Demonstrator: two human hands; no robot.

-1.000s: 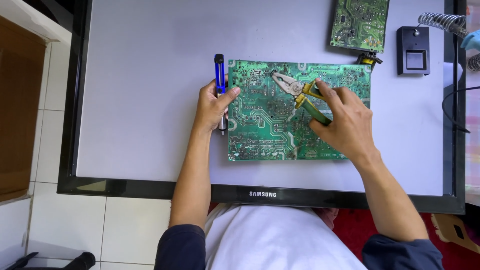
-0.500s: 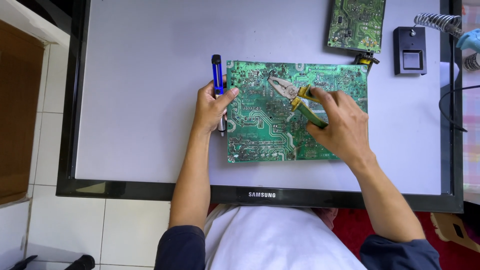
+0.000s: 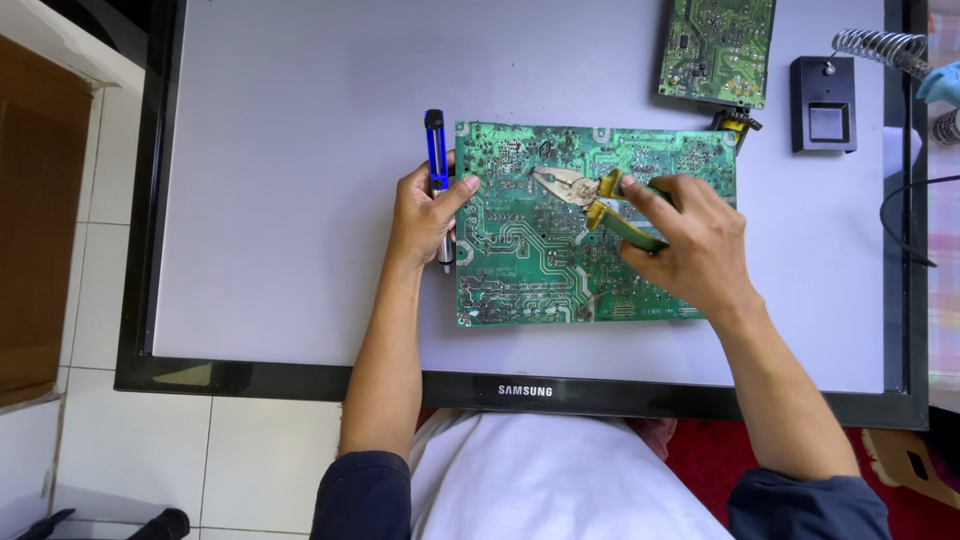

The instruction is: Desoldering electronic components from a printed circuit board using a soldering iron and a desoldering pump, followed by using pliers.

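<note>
Fingers (image 3: 655, 205) of the right hand (image 3: 690, 245) clamp yellow-handled pliers (image 3: 585, 195), tips on a green board (image 3: 520, 250) beneath; left hand (image 3: 420, 215) grips a blue pen-shaped tool (image 3: 436, 160), thumb on the board's edge; beyond lie a second board (image 3: 715, 45) and black stand (image 3: 822, 100)

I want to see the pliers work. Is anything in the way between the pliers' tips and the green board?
Nothing visible. The right hand holds the pliers, whose tips lie over bare green board. The left hand, holding a blue tool, sits at the board's left edge.

Bright, even daylight; sharp focus
</note>
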